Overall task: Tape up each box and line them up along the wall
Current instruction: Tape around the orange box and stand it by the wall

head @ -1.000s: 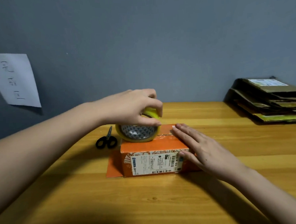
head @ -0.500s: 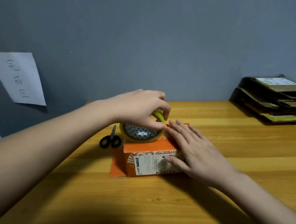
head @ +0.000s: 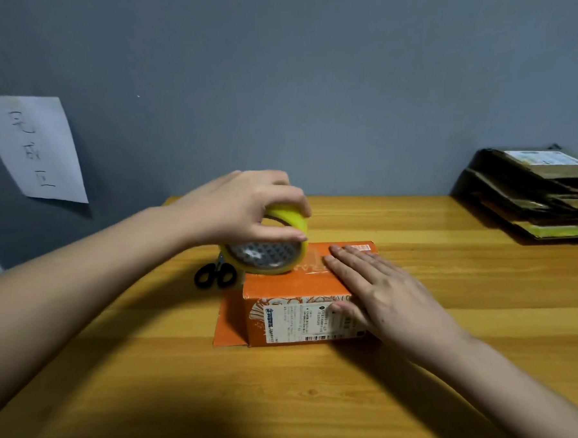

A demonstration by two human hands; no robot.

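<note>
An orange box [head: 284,286] with a white shipping label on its near side sits mid-table, one side flap lying open at its left. My left hand [head: 243,207] grips a yellow tape roll [head: 266,253] over the box's far left top edge. A shiny strip of tape runs from the roll across the box top. My right hand [head: 382,291] lies flat on the right half of the box, fingers straight on the top and thumb against the labelled side.
Black-handled scissors [head: 213,276] lie on the wooden table [head: 451,277] just left of the box, partly behind the roll. A stack of flattened cardboard [head: 534,199] rests at the far right by the grey wall. A paper note [head: 33,148] hangs on the wall at left.
My left hand has drawn the tape roll leftward toward the box's left edge. My right hand slid further onto the box top, with the thumb now down on the label.
</note>
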